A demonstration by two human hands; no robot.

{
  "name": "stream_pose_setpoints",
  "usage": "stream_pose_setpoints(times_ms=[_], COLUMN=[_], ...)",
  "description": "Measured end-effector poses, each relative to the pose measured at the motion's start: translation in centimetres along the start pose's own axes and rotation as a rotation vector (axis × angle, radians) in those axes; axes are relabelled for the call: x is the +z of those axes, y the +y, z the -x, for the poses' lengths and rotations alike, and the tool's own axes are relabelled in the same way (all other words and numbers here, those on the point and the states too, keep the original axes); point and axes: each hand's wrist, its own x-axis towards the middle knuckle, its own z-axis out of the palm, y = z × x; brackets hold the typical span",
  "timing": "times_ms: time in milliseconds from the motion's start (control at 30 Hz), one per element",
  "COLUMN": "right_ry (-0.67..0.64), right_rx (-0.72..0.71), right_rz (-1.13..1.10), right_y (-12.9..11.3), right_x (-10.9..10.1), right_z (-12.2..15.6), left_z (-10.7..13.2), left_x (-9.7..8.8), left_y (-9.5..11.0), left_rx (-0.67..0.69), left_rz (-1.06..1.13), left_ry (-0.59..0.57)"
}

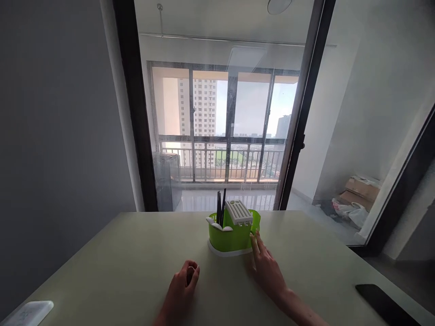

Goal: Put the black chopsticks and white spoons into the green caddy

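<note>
A green utensil holder (229, 241) with a white base stands upright on the table. Black chopsticks (220, 210) rise from its left section, and several white spoon handles (216, 225) lean over the front rim there. On the right part sits a white slotted lid (239, 212). My right hand (268, 267) has its fingers stretched out, the tips at the holder's lower right side; whether they press on it I cannot tell. Nearer to me, my left hand (185, 283) rests curled into a loose fist over the table, apart from the holder, with nothing seen in it.
The pale table (146, 253) reaches to a glass sliding door with dark frames (295, 136). A white object (32, 312) lies at the left front corner, a flat black object (382, 301) near the right edge. Cardboard boxes (362, 192) sit beyond the glass.
</note>
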Motion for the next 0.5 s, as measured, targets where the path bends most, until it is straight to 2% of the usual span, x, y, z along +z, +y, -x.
stream_pose_setpoints(times_ms=[200,500], right_ry=[0.069,0.065], right_rx=[-0.053,-0.059], right_rz=[-0.014,0.005], right_y=[-3.3,-4.8], right_x=[-0.8,-2.5], right_z=[1.6,3.8], left_z=[0.0,0.5], left_x=[0.1,0.5], left_y=[-0.4,-0.3], left_rx=[0.002,-0.006], left_rz=[0.017,-0.018], left_ry=[-0.007,-0.027])
